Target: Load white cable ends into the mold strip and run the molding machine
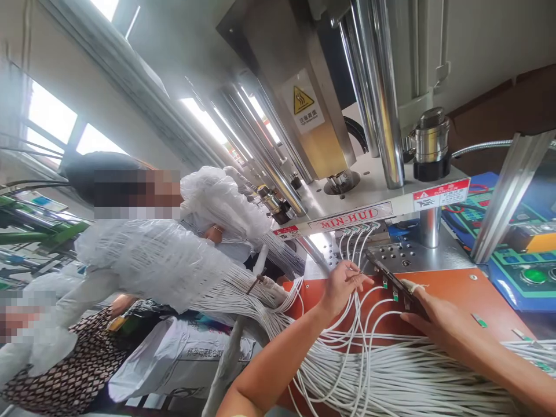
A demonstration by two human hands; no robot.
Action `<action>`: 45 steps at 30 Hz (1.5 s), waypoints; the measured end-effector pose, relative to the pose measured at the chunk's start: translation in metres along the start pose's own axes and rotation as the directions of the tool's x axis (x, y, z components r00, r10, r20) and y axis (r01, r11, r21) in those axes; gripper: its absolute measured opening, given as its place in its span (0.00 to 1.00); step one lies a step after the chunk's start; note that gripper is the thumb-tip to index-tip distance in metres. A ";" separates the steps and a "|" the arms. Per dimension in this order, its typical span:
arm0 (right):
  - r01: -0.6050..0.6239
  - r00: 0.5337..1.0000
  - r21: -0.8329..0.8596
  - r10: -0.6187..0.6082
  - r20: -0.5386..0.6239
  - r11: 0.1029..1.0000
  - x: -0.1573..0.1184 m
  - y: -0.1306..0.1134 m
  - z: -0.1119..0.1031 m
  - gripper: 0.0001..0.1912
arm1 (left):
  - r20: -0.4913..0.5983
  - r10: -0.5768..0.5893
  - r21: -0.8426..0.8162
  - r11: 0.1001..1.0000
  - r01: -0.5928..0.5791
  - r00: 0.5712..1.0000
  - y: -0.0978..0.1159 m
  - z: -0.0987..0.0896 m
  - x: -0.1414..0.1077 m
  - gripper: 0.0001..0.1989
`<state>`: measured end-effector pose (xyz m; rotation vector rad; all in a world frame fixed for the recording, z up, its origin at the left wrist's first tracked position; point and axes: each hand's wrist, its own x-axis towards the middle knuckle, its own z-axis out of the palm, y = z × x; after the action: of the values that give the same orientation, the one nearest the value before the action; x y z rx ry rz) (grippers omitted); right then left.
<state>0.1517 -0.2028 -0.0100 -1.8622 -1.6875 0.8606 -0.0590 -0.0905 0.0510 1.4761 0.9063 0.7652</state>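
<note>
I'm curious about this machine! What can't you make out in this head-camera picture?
All in the head view:
The white wires under the left hand: the hand hides them.
The right hand: its fingers are partly behind the dark bar.
The control panel: cut off by the right edge, labels too small.
</note>
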 end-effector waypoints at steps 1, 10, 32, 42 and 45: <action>-0.009 1.000 -0.004 0.009 0.015 1.000 0.000 0.000 0.000 0.22 | 0.038 0.004 0.061 0.998 -0.006 0.999 -0.003 0.001 0.001 0.14; -0.013 0.999 0.013 0.012 0.037 1.000 0.001 -0.002 -0.002 0.29 | 0.108 0.061 0.433 0.895 -0.102 0.992 -0.020 0.006 0.019 0.08; 0.029 0.999 0.064 -0.031 0.030 0.998 0.004 0.007 -0.007 0.24 | 0.179 0.378 0.548 0.728 -0.411 0.908 -0.046 0.009 0.032 0.02; 0.069 0.997 0.026 -0.070 0.021 0.997 0.008 0.010 -0.004 0.26 | 0.111 0.385 0.523 0.761 -0.383 0.916 -0.048 0.013 0.035 0.03; 0.075 0.997 -0.050 -0.074 0.019 0.996 0.008 0.010 -0.005 0.28 | 0.097 0.387 0.515 0.769 -0.379 0.917 -0.046 0.016 0.036 0.03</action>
<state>0.1625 -0.1962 -0.0149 -1.8173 -1.7922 0.8129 -0.0328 -0.0656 0.0023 2.1972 0.8727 0.8626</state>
